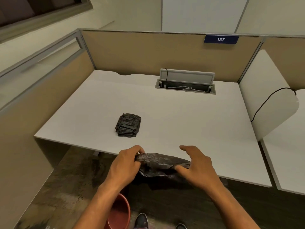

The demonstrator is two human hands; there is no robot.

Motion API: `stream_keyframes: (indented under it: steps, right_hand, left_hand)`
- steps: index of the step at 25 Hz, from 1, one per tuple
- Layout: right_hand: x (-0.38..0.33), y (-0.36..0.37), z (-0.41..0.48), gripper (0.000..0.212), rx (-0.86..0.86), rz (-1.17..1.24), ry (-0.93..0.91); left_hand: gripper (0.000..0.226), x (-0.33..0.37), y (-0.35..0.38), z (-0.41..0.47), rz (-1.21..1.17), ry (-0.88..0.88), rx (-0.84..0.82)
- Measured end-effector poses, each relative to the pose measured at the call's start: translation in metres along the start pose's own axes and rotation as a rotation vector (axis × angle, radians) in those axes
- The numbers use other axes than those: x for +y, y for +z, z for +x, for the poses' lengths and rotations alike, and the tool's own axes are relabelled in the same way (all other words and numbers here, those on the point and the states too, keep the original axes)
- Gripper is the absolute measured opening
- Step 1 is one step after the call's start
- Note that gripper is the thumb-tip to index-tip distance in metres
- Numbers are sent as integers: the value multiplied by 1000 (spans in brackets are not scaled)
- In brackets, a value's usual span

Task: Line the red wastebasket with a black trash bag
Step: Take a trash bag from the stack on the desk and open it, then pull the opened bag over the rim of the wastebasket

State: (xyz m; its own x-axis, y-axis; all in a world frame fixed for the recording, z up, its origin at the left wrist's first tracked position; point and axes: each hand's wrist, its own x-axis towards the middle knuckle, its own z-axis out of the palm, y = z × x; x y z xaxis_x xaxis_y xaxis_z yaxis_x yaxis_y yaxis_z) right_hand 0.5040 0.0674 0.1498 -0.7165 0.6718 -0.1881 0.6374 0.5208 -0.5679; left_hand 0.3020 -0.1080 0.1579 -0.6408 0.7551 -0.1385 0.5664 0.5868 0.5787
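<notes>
Both hands hold one crumpled black trash bag (162, 164) just past the near edge of the white desk (173, 116): my left hand (127, 164) pinches the film at its left end between thumb and fingertips, and my right hand (194, 164) grips the right end with the thumb under the plastic while the index finger lifts free above it. Between them the bag sags in a wrinkled band, still mostly bunched, with loose folds hanging below the desk edge. On the floor beneath my left forearm stands the red wastebasket (119, 212), only partly in view, its inside bare, so it is not yet lined. Farther back on the desk lies a folded stack of black bags (127, 125), well apart from my hands. I judge the step in hand to be finding the mouth of the bag and opening it. To do that well I would rub the two layers apart at one edge, draw the hands away from each other to spread the opening, and shake the bag out to full length before lowering it into the basket and folding the rim over the lip.
</notes>
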Motion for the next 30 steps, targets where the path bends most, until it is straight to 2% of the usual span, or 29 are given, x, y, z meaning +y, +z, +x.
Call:
stream_keyframes:
  steps: [1,3,7,9,11,16,20,23,27,30]
  right_hand:
    - [-8,2,0,75,-11,-34,-90]
    - [-27,9,4,75,-55,-91,-223]
    - [-48,23,17,33,-121,-183,-357]
    - [-42,28,20,29,-99,-162,-390]
    - [-30,33,22,30,-71,-116,-407]
    - [-9,44,25,23,-73,126,-334]
    - [-9,51,14,22,-49,195,-310]
    - [-15,59,6,23,-33,196,-271]
    - [-23,77,-4,20,70,183,-186]
    - [-44,95,-14,15,159,190,-134]
  left_hand:
    - [27,5,2,-2,9,22,-9]
    - [24,16,5,-6,11,60,-28]
    - [17,21,11,-21,65,57,11]
    - [8,15,10,-28,158,-21,55]
    - [12,3,9,-39,244,-125,89]
    - [5,-28,2,-80,351,-485,230]
    - [15,-61,-6,-107,198,-671,343]
    - [20,-87,-11,-120,136,-747,427]
    - [26,-128,-20,-137,26,-840,508]
    - [18,-172,-34,-158,-309,-902,560]
